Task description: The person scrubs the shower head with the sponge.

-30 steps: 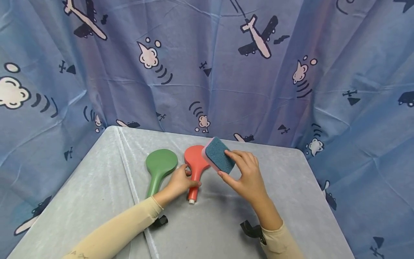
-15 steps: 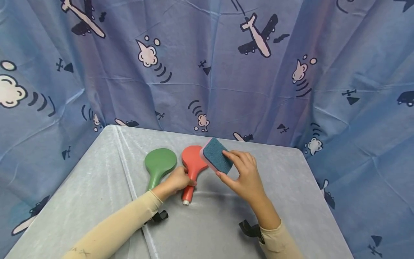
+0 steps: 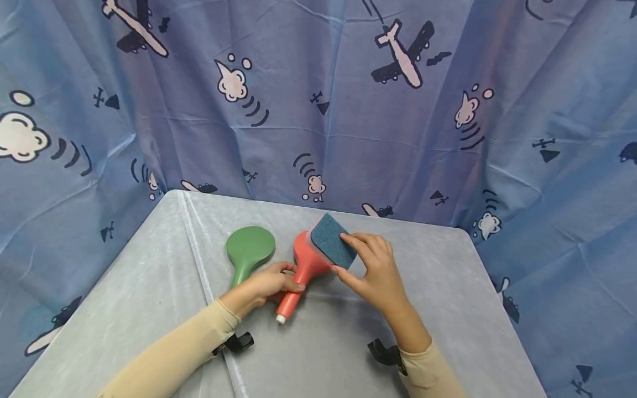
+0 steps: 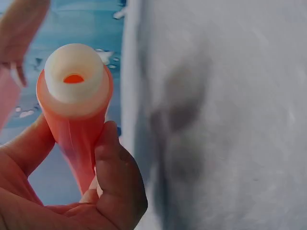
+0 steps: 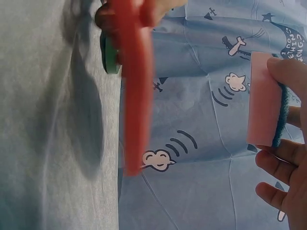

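Two hands work close together over a grey table (image 3: 149,287). Left hand (image 3: 266,283), forearm coming in from the lower left, has fingers and thumb curled round the handle of a red paddle (image 3: 302,264), lifting it off the table with its round head tilted up and away from the hand. Right hand (image 3: 376,273), wrist bent back, pinches a sponge (image 3: 330,244) between thumb and fingertips, blue face up, just beyond the fingers and against the red head in the head view. A green paddle (image 3: 247,253) lies flat on the table just past the left hand's knuckles. Behind all hangs a blue curtain (image 3: 318,99).

Only the left wrist view shows the handle's white, hollow end (image 4: 74,79). Only the right wrist view shows the sponge's pink underside (image 5: 264,98) and a gap between sponge and red paddle (image 5: 136,96), seen edge-on.
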Demonstrator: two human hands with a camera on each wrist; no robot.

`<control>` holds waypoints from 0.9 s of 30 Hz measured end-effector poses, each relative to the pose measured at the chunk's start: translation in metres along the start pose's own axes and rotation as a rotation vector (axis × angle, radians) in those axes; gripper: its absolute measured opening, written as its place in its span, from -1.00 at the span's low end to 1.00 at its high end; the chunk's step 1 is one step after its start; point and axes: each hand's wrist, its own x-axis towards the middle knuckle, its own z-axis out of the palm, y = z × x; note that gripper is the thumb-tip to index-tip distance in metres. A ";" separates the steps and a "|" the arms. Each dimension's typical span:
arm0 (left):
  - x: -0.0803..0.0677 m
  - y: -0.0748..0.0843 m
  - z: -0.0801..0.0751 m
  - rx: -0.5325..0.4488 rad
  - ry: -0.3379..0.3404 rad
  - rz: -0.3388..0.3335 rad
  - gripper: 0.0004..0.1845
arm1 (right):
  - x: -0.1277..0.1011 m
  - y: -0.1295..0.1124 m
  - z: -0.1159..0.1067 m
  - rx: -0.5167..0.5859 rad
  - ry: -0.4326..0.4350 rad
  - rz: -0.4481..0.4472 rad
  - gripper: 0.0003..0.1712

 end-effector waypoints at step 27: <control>-0.090 0.065 -0.039 0.162 0.035 0.383 -0.33 | 0.004 -0.009 -0.014 -0.014 0.154 -0.148 -0.32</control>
